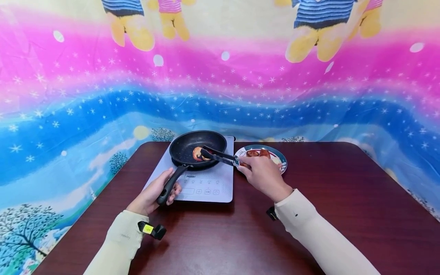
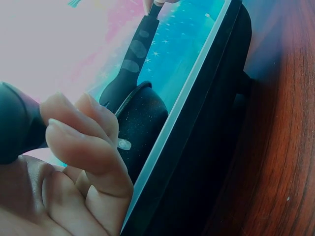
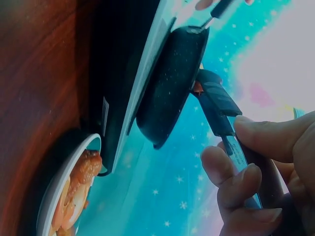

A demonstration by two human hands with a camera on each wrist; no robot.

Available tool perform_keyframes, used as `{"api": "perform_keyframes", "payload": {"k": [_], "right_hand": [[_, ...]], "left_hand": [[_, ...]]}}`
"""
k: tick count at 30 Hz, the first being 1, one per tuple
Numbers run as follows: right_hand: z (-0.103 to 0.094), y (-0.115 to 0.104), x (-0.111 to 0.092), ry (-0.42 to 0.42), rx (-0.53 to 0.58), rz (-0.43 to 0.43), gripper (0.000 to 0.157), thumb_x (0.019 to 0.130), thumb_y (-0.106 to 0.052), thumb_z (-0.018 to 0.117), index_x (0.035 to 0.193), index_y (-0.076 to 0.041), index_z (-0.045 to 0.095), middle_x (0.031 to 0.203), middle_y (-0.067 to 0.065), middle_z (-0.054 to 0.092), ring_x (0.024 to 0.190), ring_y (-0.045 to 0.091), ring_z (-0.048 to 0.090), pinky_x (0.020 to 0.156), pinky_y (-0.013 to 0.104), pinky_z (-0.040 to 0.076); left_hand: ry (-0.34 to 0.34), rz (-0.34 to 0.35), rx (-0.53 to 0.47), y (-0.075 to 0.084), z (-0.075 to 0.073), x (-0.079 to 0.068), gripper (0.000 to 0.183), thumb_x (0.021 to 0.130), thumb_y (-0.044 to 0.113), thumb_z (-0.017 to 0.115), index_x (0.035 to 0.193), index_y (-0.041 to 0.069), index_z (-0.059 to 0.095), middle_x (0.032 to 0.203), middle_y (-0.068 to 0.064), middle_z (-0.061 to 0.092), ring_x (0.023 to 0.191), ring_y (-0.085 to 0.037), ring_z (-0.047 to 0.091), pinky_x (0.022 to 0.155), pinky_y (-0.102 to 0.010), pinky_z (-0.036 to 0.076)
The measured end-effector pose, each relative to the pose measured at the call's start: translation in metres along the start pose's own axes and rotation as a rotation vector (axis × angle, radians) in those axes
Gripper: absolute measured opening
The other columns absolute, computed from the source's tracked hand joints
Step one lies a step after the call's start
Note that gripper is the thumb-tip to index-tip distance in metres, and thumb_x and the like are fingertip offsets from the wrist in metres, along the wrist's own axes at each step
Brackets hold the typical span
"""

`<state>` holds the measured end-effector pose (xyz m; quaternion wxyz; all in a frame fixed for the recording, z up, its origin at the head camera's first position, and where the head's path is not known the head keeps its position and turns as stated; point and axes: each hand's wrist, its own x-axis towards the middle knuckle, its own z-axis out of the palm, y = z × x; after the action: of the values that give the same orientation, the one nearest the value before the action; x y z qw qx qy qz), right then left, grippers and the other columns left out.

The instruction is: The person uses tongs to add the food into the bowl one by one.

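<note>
My left hand (image 1: 154, 193) grips the black handle (image 1: 170, 186) of a dark frying pan (image 1: 182, 147), which sits on a white induction cooker (image 1: 209, 185). The left wrist view shows curled fingers (image 2: 88, 152) beside the handle. With my right hand (image 1: 266, 176) I hold black-tipped tongs (image 1: 223, 157), thumb and fingers pinching their arms in the right wrist view. The tong tips reach into the pan, right at a reddish-brown piece of food (image 1: 197, 154) and partly covering it.
Right of the cooker stands a patterned plate (image 1: 283, 160) with several browned pieces of food (image 3: 83, 169), partly hidden behind my right hand. A brown wooden table (image 1: 330, 183) carries everything. Behind it hangs a colourful printed cloth (image 1: 254, 84).
</note>
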<state>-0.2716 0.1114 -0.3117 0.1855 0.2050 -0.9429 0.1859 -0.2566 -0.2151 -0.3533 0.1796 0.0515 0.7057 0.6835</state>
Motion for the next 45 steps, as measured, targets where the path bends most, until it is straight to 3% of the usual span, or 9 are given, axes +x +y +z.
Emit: {"api": "perform_keyframes", "payload": {"k": [5, 13, 22, 30, 37, 42, 45], "right_hand": [[0.004, -0.007, 0.0, 0.007, -0.002, -0.012, 0.03, 0.09, -0.027, 0.069, 0.119, -0.019, 0.07, 0.061, -0.007, 0.054, 0.054, 0.013, 0.046, 0.049, 0.03, 0.037], [0.005, -0.013, -0.001, 0.0, -0.003, -0.018, 0.033, 0.089, -0.028, 0.071, 0.12, -0.018, 0.07, 0.068, -0.005, 0.061, 0.061, 0.013, 0.05, 0.053, 0.03, 0.04], [-0.001, -0.015, -0.004, -0.006, -0.013, -0.02, 0.034, 0.089, -0.029, 0.071, 0.121, -0.019, 0.069, 0.061, -0.007, 0.054, 0.059, 0.013, 0.049, 0.051, 0.03, 0.038], [-0.003, -0.016, -0.005, -0.012, -0.021, -0.021, 0.036, 0.088, -0.029, 0.071, 0.122, -0.017, 0.069, 0.066, -0.006, 0.061, 0.062, 0.013, 0.052, 0.053, 0.031, 0.04], [-0.011, -0.015, -0.005, -0.047, -0.008, 0.001, 0.039, 0.089, -0.03, 0.07, 0.126, -0.017, 0.066, 0.071, -0.005, 0.063, 0.06, 0.012, 0.051, 0.052, 0.03, 0.04], [-0.021, -0.009, -0.004, -0.03, -0.026, -0.01, 0.042, 0.089, -0.032, 0.071, 0.128, -0.018, 0.064, 0.075, -0.005, 0.066, 0.069, 0.015, 0.059, 0.065, 0.038, 0.048], [-0.029, -0.004, -0.003, -0.029, -0.009, -0.004, 0.038, 0.09, -0.031, 0.07, 0.125, -0.017, 0.066, 0.074, -0.005, 0.064, 0.068, 0.015, 0.056, 0.064, 0.037, 0.046]], "left_hand": [[0.006, -0.006, -0.002, 0.0, -0.001, 0.0, 0.06, 0.101, 0.057, 0.027, 0.102, 0.0, 0.044, 0.07, -0.001, 0.056, 0.049, -0.007, 0.049, 0.046, -0.02, 0.041], [0.001, -0.01, 0.003, 0.0, -0.001, 0.0, 0.059, 0.102, 0.054, 0.024, 0.102, -0.001, 0.045, 0.07, -0.001, 0.056, 0.049, -0.007, 0.049, 0.046, -0.02, 0.041], [-0.006, -0.005, 0.014, 0.0, 0.0, 0.0, 0.061, 0.102, 0.056, 0.025, 0.1, -0.001, 0.047, 0.07, -0.001, 0.056, 0.049, -0.007, 0.049, 0.046, -0.02, 0.042], [-0.003, -0.009, 0.011, 0.0, 0.0, 0.0, 0.06, 0.102, 0.055, 0.023, 0.097, 0.0, 0.047, 0.07, -0.001, 0.056, 0.049, -0.006, 0.049, 0.045, -0.02, 0.041], [-0.004, -0.011, 0.016, 0.001, 0.001, 0.0, 0.06, 0.103, 0.053, 0.022, 0.093, 0.001, 0.05, 0.07, -0.002, 0.056, 0.049, -0.007, 0.049, 0.046, -0.02, 0.041], [-0.003, -0.003, 0.02, 0.001, 0.001, -0.001, 0.061, 0.102, 0.055, 0.023, 0.099, -0.001, 0.047, 0.07, -0.001, 0.056, 0.049, -0.007, 0.049, 0.046, -0.02, 0.042], [-0.001, -0.002, 0.021, 0.001, 0.001, -0.001, 0.062, 0.102, 0.057, 0.025, 0.101, -0.002, 0.046, 0.071, -0.002, 0.056, 0.049, -0.007, 0.049, 0.046, -0.02, 0.042]]}}
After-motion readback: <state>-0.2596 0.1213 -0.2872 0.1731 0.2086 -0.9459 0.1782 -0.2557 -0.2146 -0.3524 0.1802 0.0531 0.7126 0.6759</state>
